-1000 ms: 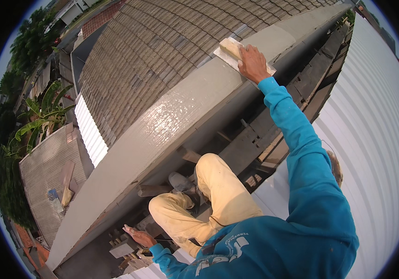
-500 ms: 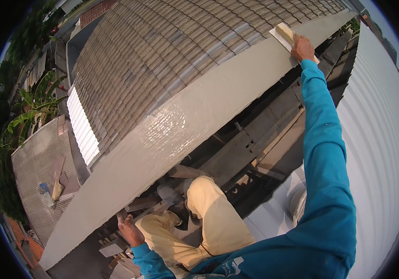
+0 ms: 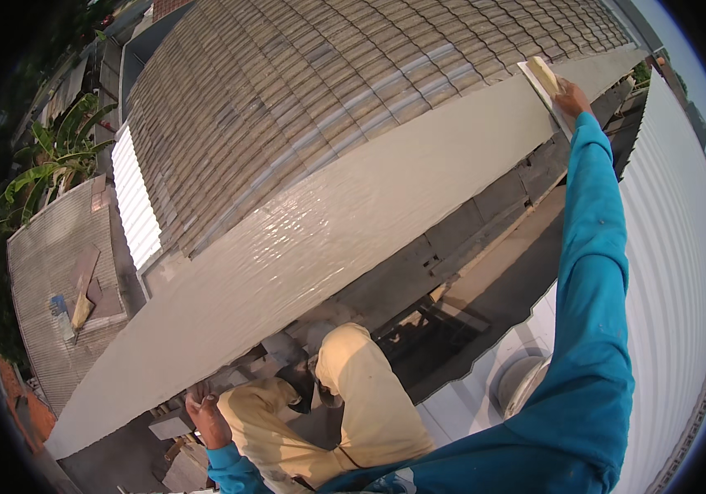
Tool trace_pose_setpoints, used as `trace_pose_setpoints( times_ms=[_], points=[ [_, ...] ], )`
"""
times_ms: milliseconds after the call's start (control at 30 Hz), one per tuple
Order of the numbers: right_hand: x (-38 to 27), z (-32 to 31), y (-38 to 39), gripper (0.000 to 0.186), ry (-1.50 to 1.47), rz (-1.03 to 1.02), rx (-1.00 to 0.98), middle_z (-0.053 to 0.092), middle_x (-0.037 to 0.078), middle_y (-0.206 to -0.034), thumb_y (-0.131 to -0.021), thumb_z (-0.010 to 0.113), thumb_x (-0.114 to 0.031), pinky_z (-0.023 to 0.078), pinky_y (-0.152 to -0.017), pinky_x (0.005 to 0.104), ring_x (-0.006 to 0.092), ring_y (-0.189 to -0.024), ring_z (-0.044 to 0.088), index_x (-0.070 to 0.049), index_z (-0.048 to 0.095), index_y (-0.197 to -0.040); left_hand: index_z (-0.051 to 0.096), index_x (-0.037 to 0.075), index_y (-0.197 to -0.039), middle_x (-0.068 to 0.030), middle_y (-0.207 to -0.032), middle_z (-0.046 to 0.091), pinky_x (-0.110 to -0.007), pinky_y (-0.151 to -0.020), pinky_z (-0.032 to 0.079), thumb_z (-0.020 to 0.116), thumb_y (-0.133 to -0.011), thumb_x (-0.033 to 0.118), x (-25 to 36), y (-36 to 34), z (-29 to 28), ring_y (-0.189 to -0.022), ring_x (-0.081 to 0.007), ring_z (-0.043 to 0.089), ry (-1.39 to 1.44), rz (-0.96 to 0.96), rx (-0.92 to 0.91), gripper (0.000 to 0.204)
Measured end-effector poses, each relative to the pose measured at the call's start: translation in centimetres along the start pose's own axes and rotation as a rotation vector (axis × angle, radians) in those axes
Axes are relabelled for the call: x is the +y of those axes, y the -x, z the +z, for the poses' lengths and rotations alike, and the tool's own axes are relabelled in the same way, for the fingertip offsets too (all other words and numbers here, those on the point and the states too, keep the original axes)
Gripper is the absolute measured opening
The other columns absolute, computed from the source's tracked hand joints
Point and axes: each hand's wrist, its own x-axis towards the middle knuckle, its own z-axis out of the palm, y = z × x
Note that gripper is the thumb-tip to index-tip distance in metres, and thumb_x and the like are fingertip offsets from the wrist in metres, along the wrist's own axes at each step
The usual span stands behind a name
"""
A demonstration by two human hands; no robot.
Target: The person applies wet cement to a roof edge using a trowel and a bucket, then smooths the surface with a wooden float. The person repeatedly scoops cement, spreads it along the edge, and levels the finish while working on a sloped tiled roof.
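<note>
Tiles border the wet grey ledge; your right hand grips a float there; your left hand: grip unclear.

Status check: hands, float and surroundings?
Right hand grips float on grey ledge. Left hand by ledge's near edge, contact unclear. Tiled roof close to float's far end.

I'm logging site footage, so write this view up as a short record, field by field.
Right hand: holds a white float by its pale handle
Float position: far upper-right part of the grey band
Band surface: smooth, shiny mid-length
Left hand: at the band's lower edge, grip unclear
Beyond the band: tiled roof
Right side: white corrugated roof
</note>
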Motion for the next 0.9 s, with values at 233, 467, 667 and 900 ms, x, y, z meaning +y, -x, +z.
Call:
trace_pose_setpoints(
  times_ms=[233,467,667,900],
  points=[
    [-6.8,-1.4,5.3,0.064,-0.106,-0.125,-0.014,0.066,0.029,-0.115,-0.077,0.067,-0.028,0.049,-0.095,0.0419,0.039,-0.105,0.066,-0.008,0.058,-0.137,0.053,-0.008,-0.116,-0.0139,-0.133,0.055,-0.026,-0.096,0.04,0.057,-0.074,0.002,-0.9,0.0,0.0,-0.118,-0.0191,0.051,0.046,-0.047,0.091,0.044],
    [-20.6,-3.8,16.2,0.063,-0.179,-0.197,-0.067,0.066,0.028,-0.117,-0.078,0.07,-0.032,0.049,-0.094,0.0446,0.0409,-0.108,0.064,-0.002,0.06,-0.132,0.045,-0.01,-0.135,-0.0118,-0.132,0.053,-0.026,-0.097,0.038,0.055,-0.074,0.0,0.6,0.5,0.7,-0.118,-0.0178,0.05,0.076,-0.009,0.008,0.062],
    [-32.9,-4.9,24.9,0.06,-0.252,-0.342,-0.042,0.066,0.028,-0.118,-0.078,0.072,-0.031,0.05,-0.094,0.0441,0.0406,-0.108,0.064,0.001,0.063,-0.128,0.026,-0.011,-0.148,-0.0246,-0.155,0.032,-0.039,-0.12,0.021,0.046,-0.075,-0.013,-0.9,0.6,1.6,-0.147,-0.0329,0.029,0.097,-0.05,0.113,0.076],
    [-46.8,-5.0,34.0,0.063,-0.294,-0.468,-0.02,0.068,0.025,-0.104,-0.074,0.074,-0.032,0.051,-0.087,0.0462,0.0399,-0.098,0.066,0.002,0.063,-0.127,0.005,-0.006,-0.155,-0.0288,-0.161,0.016,-0.035,-0.12,0.02,0.044,-0.078,-0.011,-5.2,4.5,4.8,-0.151,-0.0338,0.016,0.122,0.048,0.042,0.087]
  ],
)
